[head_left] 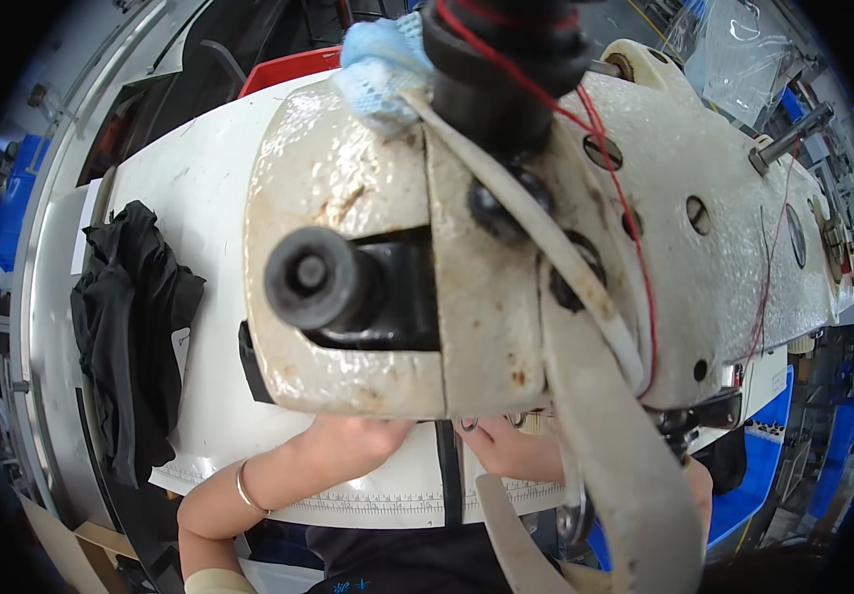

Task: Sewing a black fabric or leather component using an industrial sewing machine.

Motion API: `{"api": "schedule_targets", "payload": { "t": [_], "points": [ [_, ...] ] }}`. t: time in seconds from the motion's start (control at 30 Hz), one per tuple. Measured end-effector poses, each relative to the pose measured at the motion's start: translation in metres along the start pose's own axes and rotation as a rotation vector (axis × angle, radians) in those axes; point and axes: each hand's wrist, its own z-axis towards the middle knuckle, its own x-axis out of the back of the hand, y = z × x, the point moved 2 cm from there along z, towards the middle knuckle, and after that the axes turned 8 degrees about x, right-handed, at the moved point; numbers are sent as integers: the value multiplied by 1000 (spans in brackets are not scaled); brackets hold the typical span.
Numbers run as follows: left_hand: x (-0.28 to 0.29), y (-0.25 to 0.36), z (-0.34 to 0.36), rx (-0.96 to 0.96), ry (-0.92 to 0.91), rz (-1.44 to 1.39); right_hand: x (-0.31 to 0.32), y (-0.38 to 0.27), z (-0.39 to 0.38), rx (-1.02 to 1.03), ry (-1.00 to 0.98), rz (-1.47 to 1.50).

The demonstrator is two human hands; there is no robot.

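Note:
The cream-coloured head of a sewing machine [348, 386] fills the middle and hides the space under it. Just below its front edge, my left hand [355, 442] rests over the white table, a metal bangle [244, 487] round its wrist. My right hand [514, 447] is at the same edge, partly behind a pale machine lever [600, 445]. Between the two hands a narrow black strip [449, 475] runs from under the head to the table's near edge. The fingers of both hands are mostly covered, so their grip does not show.
Crumpled black fabric [135, 342] lies at the table's left side. A ruler scale [348, 503] runs along the near edge of the white table [214, 396]. Red thread [640, 252] hangs over the machine, beside light blue cloth [384, 69]. A blue tray [744, 510] stands at right.

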Motion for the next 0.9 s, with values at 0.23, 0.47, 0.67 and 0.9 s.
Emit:
{"api": "schedule_targets", "payload": {
  "t": [0.23,0.47,0.67,0.9],
  "points": [
    [-3,-8,7,88,125,-49,-6,2,7,-20,-134,-25],
    [-12,-19,7,53,63,-65,-8,9,4,-65,-159,26],
    [-13,-21,10,74,38,-65,-7,15,-6,-282,69,400],
    [20,0,15,116,125,-65,-13,28,-12,-711,60,1227]
  ]
}}
